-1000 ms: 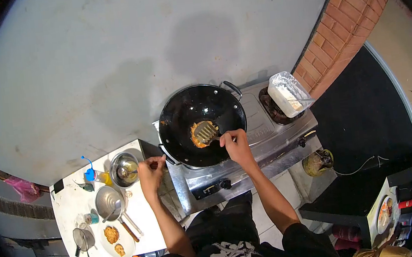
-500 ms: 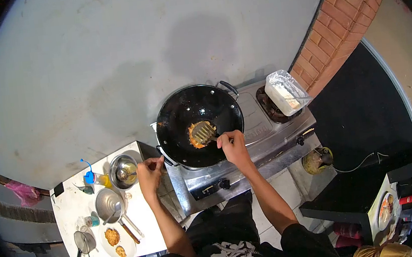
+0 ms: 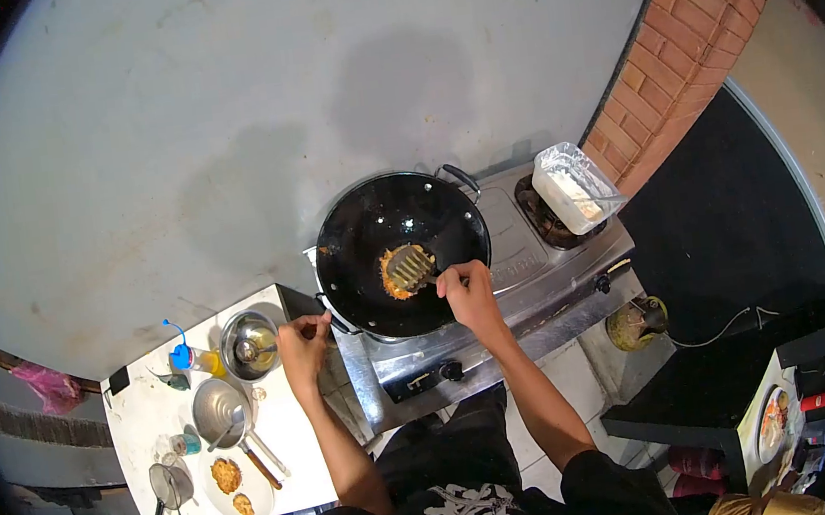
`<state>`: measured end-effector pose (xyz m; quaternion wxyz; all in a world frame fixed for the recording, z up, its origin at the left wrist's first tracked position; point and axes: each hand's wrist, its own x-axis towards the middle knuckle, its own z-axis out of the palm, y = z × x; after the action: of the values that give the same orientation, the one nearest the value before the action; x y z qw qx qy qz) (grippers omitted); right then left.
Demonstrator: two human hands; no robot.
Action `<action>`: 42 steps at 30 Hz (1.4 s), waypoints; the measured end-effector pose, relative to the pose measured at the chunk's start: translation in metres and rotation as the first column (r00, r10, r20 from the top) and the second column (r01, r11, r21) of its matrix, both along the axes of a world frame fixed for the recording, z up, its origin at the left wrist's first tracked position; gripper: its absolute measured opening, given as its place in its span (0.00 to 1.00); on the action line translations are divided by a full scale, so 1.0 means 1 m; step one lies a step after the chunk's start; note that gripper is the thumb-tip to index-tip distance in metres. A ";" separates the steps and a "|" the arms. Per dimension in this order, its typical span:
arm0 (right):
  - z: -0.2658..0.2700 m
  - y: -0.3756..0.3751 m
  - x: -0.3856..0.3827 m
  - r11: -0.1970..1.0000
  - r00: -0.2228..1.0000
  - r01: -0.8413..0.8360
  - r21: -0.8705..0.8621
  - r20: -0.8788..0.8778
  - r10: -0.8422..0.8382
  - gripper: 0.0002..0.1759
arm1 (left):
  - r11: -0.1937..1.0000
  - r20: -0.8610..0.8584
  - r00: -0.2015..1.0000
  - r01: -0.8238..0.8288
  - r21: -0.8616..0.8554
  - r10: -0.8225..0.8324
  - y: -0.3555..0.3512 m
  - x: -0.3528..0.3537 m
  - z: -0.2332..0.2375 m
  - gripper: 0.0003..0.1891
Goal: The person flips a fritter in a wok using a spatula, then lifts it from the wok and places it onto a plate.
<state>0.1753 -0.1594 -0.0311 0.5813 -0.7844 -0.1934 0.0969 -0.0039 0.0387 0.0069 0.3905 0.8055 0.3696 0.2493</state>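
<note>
A black wok (image 3: 349, 229) sits on the left burner of a steel gas stove. In its base lies a golden-brown fritter (image 3: 394, 286), partly covered by the slotted head of a spatula (image 3: 411, 267). My right hand (image 3: 469, 297) is closed around the spatula's handle, at the wok's near rim. At the wok's left side, my left hand (image 3: 304, 349) has its thumb and fingertips pinched on the side handle (image 3: 336, 318). A second wok handle (image 3: 460, 178) stands free at the back right.
The stove (image 3: 527, 291) carries a plastic tub (image 3: 565, 181) of white powder on its right burner. On the white table (image 3: 298, 461) at left are a steel bowl (image 3: 230, 342), a saucepan (image 3: 208, 402), a plate (image 3: 247, 480) with two fried pieces and a strainer (image 3: 169, 482). A wall rises behind.
Both hands keep their hold, and the spatula stays over the fritter. The whole view has shifted very slightly; little else differs.
</note>
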 end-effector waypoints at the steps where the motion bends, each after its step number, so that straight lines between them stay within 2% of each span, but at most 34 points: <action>1: -0.002 0.000 0.000 1.000 1.000 0.019 0.002 -0.008 -0.019 0.16 | 1.000 0.010 1.000 0.001 -0.016 -0.001 0.001 0.000 -0.001 0.14; 12: -0.013 0.001 0.007 1.000 1.000 -0.014 -0.028 -0.014 0.013 0.16 | 1.000 -0.009 1.000 0.011 -0.007 -0.011 0.002 0.001 -0.002 0.14; 18: -0.007 0.001 0.003 0.999 0.999 0.034 -0.024 -0.006 -0.034 0.16 | 1.000 -0.027 1.000 0.011 -0.021 -0.011 -0.003 0.001 0.009 0.15; 24: -0.007 -0.001 0.004 0.998 1.000 -0.023 -0.053 0.012 0.024 0.16 | 1.000 -0.032 0.999 0.012 -0.019 -0.013 -0.001 0.001 0.005 0.14; 26: -0.013 0.001 0.004 0.999 1.000 0.029 -0.042 -0.006 -0.030 0.16 | 1.000 -0.040 0.999 0.008 -0.003 -0.008 -0.001 0.001 0.005 0.14; 32: -0.014 0.003 0.004 0.998 0.999 0.052 -0.030 -0.011 -0.052 0.16 | 1.000 -0.038 0.999 -0.018 0.023 0.019 -0.003 0.001 0.004 0.14; 35: -0.006 0.000 0.005 1.000 0.999 0.001 -0.012 -0.050 -0.002 0.16 | 0.999 -0.027 1.000 0.001 0.039 0.000 0.000 0.001 -0.001 0.13; 42: -0.008 0.003 0.004 1.000 1.000 0.021 -0.021 -0.014 -0.022 0.16 | 1.000 -0.033 0.999 -0.007 0.028 0.008 -0.005 0.001 0.005 0.13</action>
<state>0.1794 -0.1568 -0.0387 0.5754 -0.7918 -0.1798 0.0982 -0.0025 0.0340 0.0119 0.3721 0.8135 0.3756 0.2423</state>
